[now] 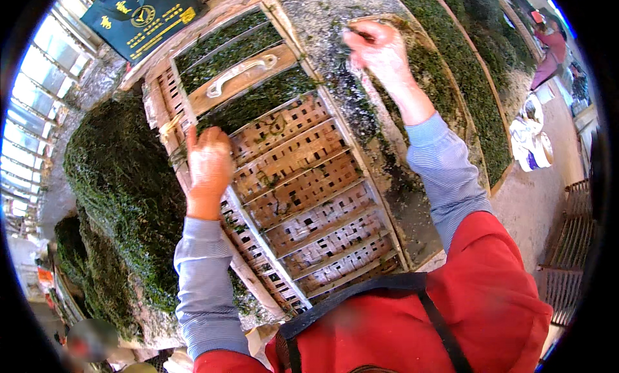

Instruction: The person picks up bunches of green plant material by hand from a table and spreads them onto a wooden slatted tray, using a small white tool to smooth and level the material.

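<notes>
A slatted wooden frame (380,251) lies over woven bamboo strips (303,170). Its far compartments hold chopped green leaves (248,102); the nearer ones show mostly bare weave with a few scraps. A wooden board with a pale, looped handle (242,74) sits among the leaf-filled rows. My left hand (209,163) rests on the frame's left side, fingers partly spread, beside the leaf edge. Raised over the loose leaf bits to the right of the frame is my right hand (382,47), its fingers curled together. Whatever it may hold is too small to make out.
A large heap of green leaves (122,199) stands left of the frame. Far left of the handle board is a dark green bag (142,21). Leaf-covered strips (464,83) run along the right, near a white bucket (538,150). Another person (551,47) is at the far right.
</notes>
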`<action>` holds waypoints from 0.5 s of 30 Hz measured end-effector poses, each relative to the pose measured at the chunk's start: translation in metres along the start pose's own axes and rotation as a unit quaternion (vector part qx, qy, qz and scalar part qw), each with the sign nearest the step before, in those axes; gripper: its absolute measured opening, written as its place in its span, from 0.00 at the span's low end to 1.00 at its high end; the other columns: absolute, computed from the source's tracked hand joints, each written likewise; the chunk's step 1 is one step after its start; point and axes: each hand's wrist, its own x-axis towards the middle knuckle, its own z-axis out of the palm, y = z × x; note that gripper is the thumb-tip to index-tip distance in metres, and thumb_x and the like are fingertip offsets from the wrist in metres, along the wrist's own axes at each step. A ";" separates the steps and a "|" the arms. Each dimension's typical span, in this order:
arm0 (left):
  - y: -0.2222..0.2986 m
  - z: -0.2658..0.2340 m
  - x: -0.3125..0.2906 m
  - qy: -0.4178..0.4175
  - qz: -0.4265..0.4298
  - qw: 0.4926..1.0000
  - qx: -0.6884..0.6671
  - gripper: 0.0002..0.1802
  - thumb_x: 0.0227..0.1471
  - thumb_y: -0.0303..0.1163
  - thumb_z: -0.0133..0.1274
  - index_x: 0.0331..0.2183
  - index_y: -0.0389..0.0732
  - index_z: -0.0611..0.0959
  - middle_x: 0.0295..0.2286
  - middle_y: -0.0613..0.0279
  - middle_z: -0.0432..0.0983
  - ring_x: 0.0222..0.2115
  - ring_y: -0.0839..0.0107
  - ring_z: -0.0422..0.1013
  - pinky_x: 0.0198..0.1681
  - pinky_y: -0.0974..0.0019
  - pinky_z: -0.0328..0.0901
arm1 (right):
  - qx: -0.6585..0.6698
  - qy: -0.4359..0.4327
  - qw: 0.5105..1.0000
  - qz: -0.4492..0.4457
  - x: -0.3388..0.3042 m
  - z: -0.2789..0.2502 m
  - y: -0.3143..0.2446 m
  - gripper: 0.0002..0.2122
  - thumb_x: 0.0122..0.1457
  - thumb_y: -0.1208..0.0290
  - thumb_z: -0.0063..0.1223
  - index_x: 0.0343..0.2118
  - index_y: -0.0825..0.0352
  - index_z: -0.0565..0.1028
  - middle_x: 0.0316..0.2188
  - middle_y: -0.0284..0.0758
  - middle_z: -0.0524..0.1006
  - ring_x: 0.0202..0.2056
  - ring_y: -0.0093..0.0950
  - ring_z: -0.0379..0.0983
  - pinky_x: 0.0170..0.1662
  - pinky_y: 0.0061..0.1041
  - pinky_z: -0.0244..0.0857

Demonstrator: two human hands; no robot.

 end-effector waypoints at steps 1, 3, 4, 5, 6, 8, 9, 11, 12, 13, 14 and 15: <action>0.004 0.005 0.000 0.015 0.015 1.000 0.014 0.05 0.35 0.24 0.47 0.21 0.40 0.76 0.25 0.61 0.69 0.34 0.64 0.68 0.53 0.53 0.51 | 0.015 0.000 1.000 0.002 -0.003 0.031 -0.014 0.09 0.51 0.71 0.55 0.32 0.72 0.74 0.21 0.36 0.75 0.17 0.19 0.71 0.15 0.16 0.66; 0.002 0.000 0.005 -0.032 -0.004 0.999 -0.008 0.05 0.35 0.23 0.47 0.21 0.40 0.77 0.25 0.60 0.69 0.34 0.63 0.68 0.52 0.53 0.52 | 0.068 -0.094 0.993 0.004 -0.007 0.078 -0.034 0.07 0.52 0.74 0.52 0.33 0.71 0.74 0.21 0.36 0.75 0.19 0.19 0.73 0.19 0.18 0.70; -0.003 -0.002 0.000 -0.022 -0.033 0.996 -0.077 0.07 0.35 0.23 0.47 0.23 0.40 0.77 0.27 0.59 0.71 0.35 0.63 0.68 0.52 0.53 0.52 | 0.088 -0.144 0.986 0.008 -0.010 0.105 -0.035 0.07 0.52 0.75 0.52 0.32 0.72 0.74 0.21 0.36 0.75 0.20 0.19 0.73 0.20 0.17 0.70; -0.007 -0.001 -0.001 -0.009 -0.059 0.987 -0.150 0.08 0.35 0.23 0.47 0.24 0.40 0.78 0.29 0.58 0.72 0.37 0.63 0.69 0.52 0.53 0.51 | 0.090 -0.194 0.976 0.030 -0.014 0.126 -0.038 0.06 0.52 0.75 0.51 0.30 0.72 0.74 0.21 0.36 0.75 0.20 0.19 0.73 0.22 0.17 0.70; -0.019 0.001 0.001 -0.005 -0.077 0.963 -0.257 0.13 0.34 0.20 0.46 0.28 0.40 0.79 0.32 0.57 0.74 0.37 0.64 0.70 0.49 0.56 0.57 | 0.077 -0.253 0.964 0.018 -0.016 0.142 -0.027 0.04 0.50 0.75 0.51 0.27 0.70 0.74 0.21 0.39 0.76 0.21 0.25 0.74 0.24 0.24 0.70; -0.030 -0.009 -0.006 0.086 -0.171 0.910 -0.368 0.16 0.33 0.16 0.43 0.30 0.36 0.79 0.30 0.56 0.75 0.33 0.61 0.72 0.42 0.64 0.64 | -0.223 -0.346 0.901 -0.136 -0.025 0.158 -0.011 0.13 0.46 0.79 0.50 0.38 0.67 0.73 0.28 0.38 0.76 0.26 0.28 0.74 0.32 0.27 0.69; -0.033 -0.011 -0.011 0.128 -0.215 0.901 -0.354 0.17 0.33 0.15 0.43 0.29 0.35 0.79 0.29 0.56 0.75 0.31 0.61 0.72 0.39 0.66 0.66 | -0.314 -0.364 0.855 -0.191 -0.031 0.164 0.004 0.14 0.45 0.80 0.48 0.38 0.66 0.74 0.29 0.37 0.76 0.28 0.30 0.73 0.36 0.29 0.68; -0.048 -0.005 -0.025 0.075 -0.215 0.926 -0.300 0.25 0.31 0.17 0.47 0.39 0.35 0.74 0.39 0.50 0.70 0.41 0.56 0.66 0.47 0.62 0.61 | -0.413 -0.359 0.804 -0.233 -0.048 0.166 -0.005 0.15 0.45 0.79 0.45 0.38 0.65 0.74 0.34 0.36 0.75 0.37 0.31 0.70 0.46 0.32 0.62; -0.045 -0.002 -0.028 0.065 -0.192 0.944 -0.259 0.29 0.30 0.18 0.48 0.42 0.35 0.72 0.42 0.48 0.67 0.45 0.54 0.63 0.49 0.61 0.59 | -0.412 -0.333 0.811 -0.249 -0.053 0.166 -0.012 0.13 0.47 0.77 0.44 0.37 0.63 0.75 0.40 0.34 0.73 0.44 0.30 0.65 0.50 0.31 0.58; -0.042 0.000 -0.028 0.054 -0.166 0.960 -0.220 0.32 0.30 0.18 0.49 0.46 0.35 0.69 0.45 0.46 0.64 0.48 0.52 0.60 0.52 0.60 0.56 | -0.389 -0.335 0.817 -0.262 -0.056 0.169 -0.008 0.14 0.47 0.77 0.44 0.38 0.63 0.74 0.40 0.34 0.73 0.45 0.30 0.64 0.50 0.31 0.58; -0.044 0.005 -0.026 -0.026 -0.170 0.956 -0.239 0.41 0.29 0.20 0.51 0.51 0.35 0.61 0.51 0.43 0.55 0.54 0.49 0.49 0.57 0.58 0.47 | -0.367 -0.336 0.822 -0.275 -0.060 0.174 0.000 0.14 0.47 0.77 0.43 0.38 0.63 0.74 0.40 0.33 0.73 0.46 0.30 0.63 0.50 0.31 0.58; -0.040 0.010 -0.022 -0.036 -0.176 0.955 -0.236 0.40 0.29 0.19 0.51 0.51 0.35 0.62 0.51 0.44 0.57 0.55 0.49 0.48 0.58 0.57 0.46 | -0.346 -0.337 0.828 -0.287 -0.063 0.177 0.006 0.14 0.48 0.77 0.43 0.38 0.63 0.74 0.41 0.32 0.72 0.47 0.30 0.62 0.50 0.32 0.58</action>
